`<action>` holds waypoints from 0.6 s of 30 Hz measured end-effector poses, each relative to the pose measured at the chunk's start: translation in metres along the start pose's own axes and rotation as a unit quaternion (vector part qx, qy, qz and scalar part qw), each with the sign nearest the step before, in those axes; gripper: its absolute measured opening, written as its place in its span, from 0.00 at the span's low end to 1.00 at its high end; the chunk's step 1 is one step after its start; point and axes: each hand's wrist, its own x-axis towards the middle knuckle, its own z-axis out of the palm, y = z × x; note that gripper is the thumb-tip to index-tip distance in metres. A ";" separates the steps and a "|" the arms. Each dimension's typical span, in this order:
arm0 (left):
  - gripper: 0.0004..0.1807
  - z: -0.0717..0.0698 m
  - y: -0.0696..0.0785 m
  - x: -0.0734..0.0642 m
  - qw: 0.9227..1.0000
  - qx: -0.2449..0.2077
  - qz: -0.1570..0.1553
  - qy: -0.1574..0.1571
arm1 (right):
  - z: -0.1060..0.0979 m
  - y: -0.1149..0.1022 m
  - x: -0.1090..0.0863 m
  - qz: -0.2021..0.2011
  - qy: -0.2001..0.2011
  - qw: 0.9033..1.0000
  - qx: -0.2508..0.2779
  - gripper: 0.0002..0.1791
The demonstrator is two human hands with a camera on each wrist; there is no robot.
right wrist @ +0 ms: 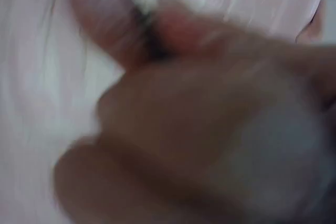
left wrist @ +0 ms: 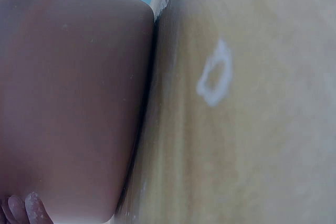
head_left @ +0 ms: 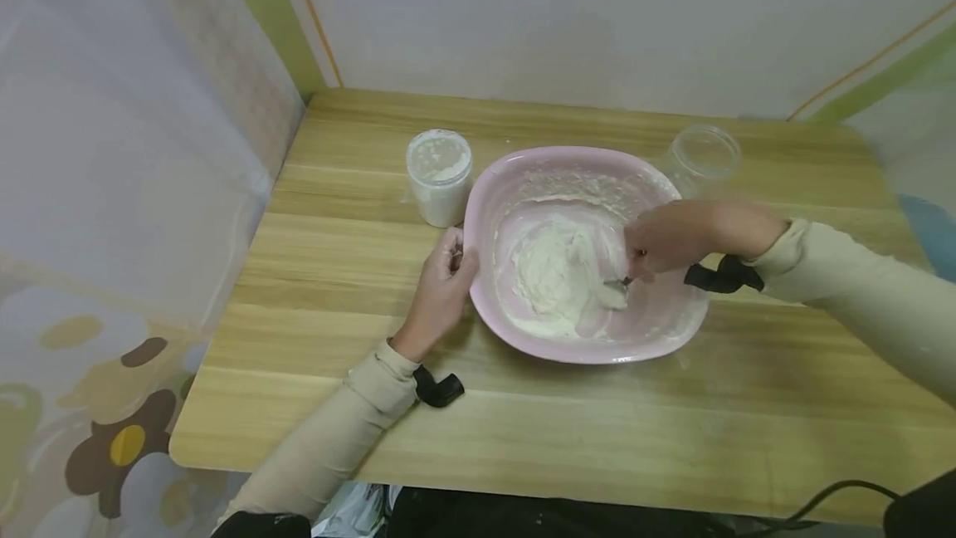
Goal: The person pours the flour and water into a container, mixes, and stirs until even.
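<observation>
A pink plastic basin (head_left: 586,351) stands on the wooden table, holding a pale, wet flour mixture (head_left: 556,268). My left hand (head_left: 441,293) grips the basin's left rim; in the left wrist view its fingertips (left wrist: 37,208) press against the outer wall. Inside the right half of the basin, my right hand (head_left: 675,235) grips a metal utensil (head_left: 617,283). The utensil's end is covered by the mixture, so its shape is hidden. In the right wrist view the curled right hand (right wrist: 173,114) is blurred, with a dark handle (right wrist: 152,38) between finger and thumb.
A clear jar of white flour (head_left: 441,181) stands just left of the basin, near its rim. Behind the basin on the right is a clear, see-through jar (head_left: 704,158). A white smear (left wrist: 218,74) marks the wooden table (head_left: 321,314). A printed curtain (head_left: 560,40) hangs behind.
</observation>
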 end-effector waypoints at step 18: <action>0.04 0.001 0.001 0.000 1.000 0.003 0.002 0.012 | 0.004 -0.032 0.039 -0.006 0.029 0.942 0.334 0.21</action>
